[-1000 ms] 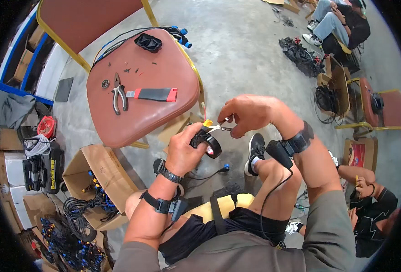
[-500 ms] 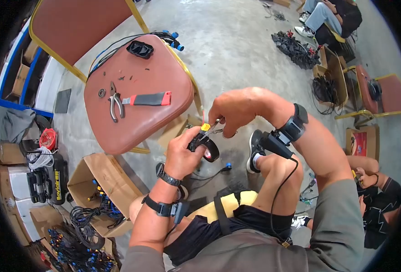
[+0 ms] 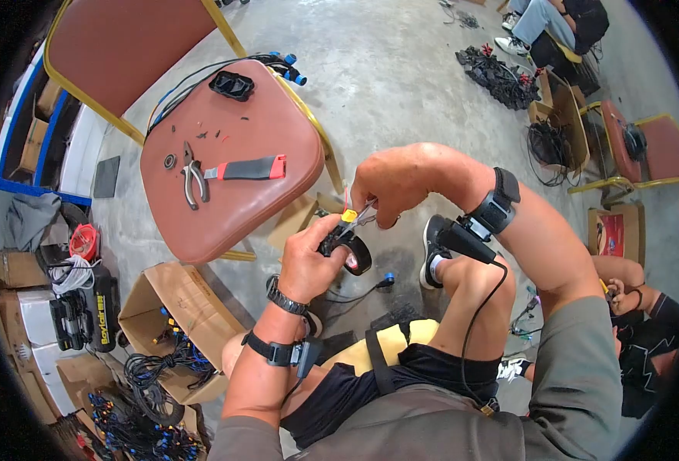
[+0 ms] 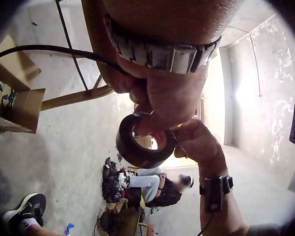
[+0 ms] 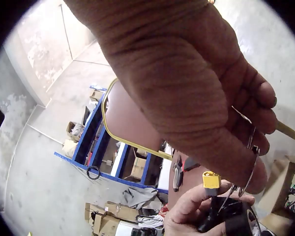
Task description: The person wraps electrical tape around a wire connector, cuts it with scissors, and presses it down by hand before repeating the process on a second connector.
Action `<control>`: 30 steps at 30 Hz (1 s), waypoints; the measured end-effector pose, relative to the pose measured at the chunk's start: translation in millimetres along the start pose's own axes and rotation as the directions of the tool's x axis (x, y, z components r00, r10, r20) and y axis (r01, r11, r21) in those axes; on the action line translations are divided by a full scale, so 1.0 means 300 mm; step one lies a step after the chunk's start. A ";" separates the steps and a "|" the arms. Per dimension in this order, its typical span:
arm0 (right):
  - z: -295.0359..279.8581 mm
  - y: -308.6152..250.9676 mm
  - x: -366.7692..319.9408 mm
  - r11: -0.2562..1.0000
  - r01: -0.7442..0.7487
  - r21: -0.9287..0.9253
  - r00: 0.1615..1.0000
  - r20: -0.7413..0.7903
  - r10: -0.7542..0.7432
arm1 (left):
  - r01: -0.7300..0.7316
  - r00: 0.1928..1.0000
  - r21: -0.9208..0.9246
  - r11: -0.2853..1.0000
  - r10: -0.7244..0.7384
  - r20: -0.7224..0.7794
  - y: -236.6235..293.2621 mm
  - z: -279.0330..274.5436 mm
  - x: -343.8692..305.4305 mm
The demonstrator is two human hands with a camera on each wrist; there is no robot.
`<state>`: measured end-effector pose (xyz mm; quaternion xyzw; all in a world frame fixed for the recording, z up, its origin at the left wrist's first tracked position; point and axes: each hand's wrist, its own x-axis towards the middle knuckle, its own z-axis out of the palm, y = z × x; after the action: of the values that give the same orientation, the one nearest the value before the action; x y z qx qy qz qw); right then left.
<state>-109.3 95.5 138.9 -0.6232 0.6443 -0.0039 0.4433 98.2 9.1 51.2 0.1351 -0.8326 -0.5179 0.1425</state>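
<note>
My left hand [image 3: 312, 261] grips a roll of black tape [image 4: 148, 156] together with a dark piece that carries a yellow connector [image 5: 212, 181]. A short red wire stands up beside the connector in the head view. From the right, my right hand [image 3: 405, 184] bends down and holds small metal scissors [image 5: 256, 169] by their thin handles. Their blades reach down beside the yellow connector, over the dark piece and close to the tape roll. Fingers of the left hand hide part of the dark piece.
Ahead stands a red-brown chair [image 3: 224, 211] with pliers [image 3: 193, 178], a utility knife [image 3: 251, 168], a black plastic part [image 3: 232, 86] and small scraps on its seat. A cardboard box [image 3: 189, 303] of cables is at the left. Other people sit on the right.
The right hand has moved left and down with the scissors, bringing the blades beside the connector. The left hand keeps its grip. The head view has shifted slightly; little differs over the last half second.
</note>
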 end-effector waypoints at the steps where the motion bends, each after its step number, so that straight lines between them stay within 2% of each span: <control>1: -0.001 0.000 0.002 1.000 -0.001 0.002 1.000 -0.001 0.001 | -0.004 1.000 -0.002 1.000 0.004 -0.001 0.002 0.000 0.002; 3: -0.007 0.002 0.009 0.997 -0.054 -0.056 0.997 0.045 0.057 | -0.008 1.000 -0.005 1.000 0.008 0.001 0.002 0.001 0.004; 13: -0.011 -0.006 0.001 0.999 -0.048 -0.023 0.999 0.011 0.049 | 0.017 1.000 -0.021 1.000 -0.017 0.024 -0.013 -0.001 0.001; 30: 0.007 -0.002 0.001 0.997 -0.036 -0.071 0.999 -0.027 0.034 | 0.000 0.999 -0.019 1.000 0.001 0.033 -0.002 -0.006 0.000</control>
<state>-107.4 96.2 137.8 -0.6273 0.6604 0.0189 0.4123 99.1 7.3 51.3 0.1251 -0.8299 -0.5279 0.1301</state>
